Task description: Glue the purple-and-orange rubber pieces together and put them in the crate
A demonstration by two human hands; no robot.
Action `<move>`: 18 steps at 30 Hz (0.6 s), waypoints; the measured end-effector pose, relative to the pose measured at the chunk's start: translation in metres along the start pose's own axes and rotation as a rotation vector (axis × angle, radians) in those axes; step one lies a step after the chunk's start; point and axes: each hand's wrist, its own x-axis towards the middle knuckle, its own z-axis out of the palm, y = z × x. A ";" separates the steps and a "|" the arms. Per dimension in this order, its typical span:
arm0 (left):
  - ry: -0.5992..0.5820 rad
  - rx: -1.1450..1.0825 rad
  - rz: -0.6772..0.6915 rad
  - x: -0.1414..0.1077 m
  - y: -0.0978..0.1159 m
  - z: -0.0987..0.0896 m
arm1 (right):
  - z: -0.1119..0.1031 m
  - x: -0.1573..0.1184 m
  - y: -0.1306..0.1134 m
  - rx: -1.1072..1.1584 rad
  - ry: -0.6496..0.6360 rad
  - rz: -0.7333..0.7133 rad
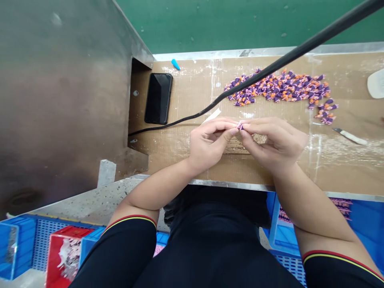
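Low at the near edge, a red crate with pale scraps in it sits left among blue plastic crates. Right, a blue crate holds purple strips. Black sleeves with red-and-yellow trim lead up to the bare forearms.

At the bench, covered in cardboard with a steel near edge, the left hand and right hand meet mid-bench. Grip on both hands is together, fingertips pinching a small purple-and-pink piece between them, held above a cardboard scrap.

Left of the hands lies a black smartphone, with a small blue cone beyond it. A black cable runs diagonally across the bench. Far right of the hands is a heap of purple-and-orange pieces. Further right are a knife with a pale handle and a white object. A steel panel fills the left side; a green surface lies beyond the bench.
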 end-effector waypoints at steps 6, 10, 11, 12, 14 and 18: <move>0.022 0.037 -0.036 -0.004 0.006 0.001 | 0.002 -0.005 0.006 -0.068 -0.009 -0.044; 0.033 0.081 0.041 -0.006 0.005 0.002 | 0.001 -0.005 0.003 -0.041 0.015 -0.056; 0.036 0.075 0.047 -0.006 0.004 0.002 | 0.001 -0.005 0.001 -0.024 0.017 -0.053; 0.041 0.062 0.045 -0.006 0.003 0.002 | 0.001 -0.004 0.000 -0.008 0.018 -0.051; 0.042 0.036 0.021 -0.006 0.001 0.002 | 0.002 -0.004 -0.001 0.002 0.006 -0.039; 0.015 -0.013 -0.045 -0.008 -0.001 0.002 | 0.004 -0.006 0.001 0.032 0.016 0.008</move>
